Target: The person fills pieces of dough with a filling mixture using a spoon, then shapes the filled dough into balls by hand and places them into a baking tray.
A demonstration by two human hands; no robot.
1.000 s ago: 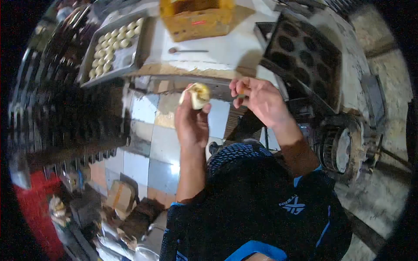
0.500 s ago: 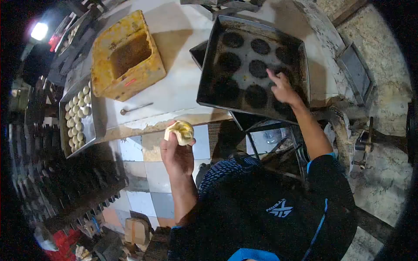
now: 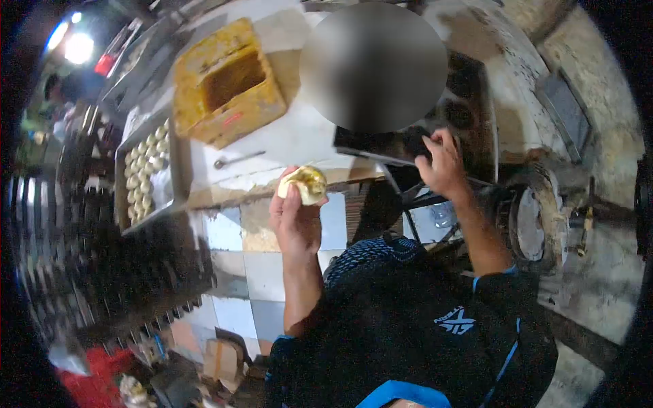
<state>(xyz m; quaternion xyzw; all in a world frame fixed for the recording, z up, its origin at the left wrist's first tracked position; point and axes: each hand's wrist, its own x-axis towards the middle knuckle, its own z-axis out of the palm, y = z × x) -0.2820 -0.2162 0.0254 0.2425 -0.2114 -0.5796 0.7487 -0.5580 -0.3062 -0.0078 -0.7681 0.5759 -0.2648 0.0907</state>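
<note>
A pale dough piece with a yellowish hollow (image 3: 307,185) is in my left hand (image 3: 294,216), thumb pressed on its near side, in front of the table's edge. My right hand (image 3: 442,163) is over the near edge of a dark square tray (image 3: 495,129), fingers apart and curled, with nothing visible between them. Dark round shapes show in the tray, whose upper left part lies behind a grey blur. Left of the tray stands a yellow container (image 3: 235,121) with a rectangular opening. A small spoon-like tool (image 3: 239,160) lies in front of the container.
At the left, a metal tray (image 3: 178,170) holds several small dough balls (image 3: 144,171). Dark stacked racks (image 3: 102,265) fill the lower left. A metal plate (image 3: 566,114) leans at the right. A cardboard box (image 3: 221,360) is on the floor.
My right hand has come back from over the tray's middle to its near edge, its fingers more curled. The view has shifted, and my left hand still holds the dough piece.
</note>
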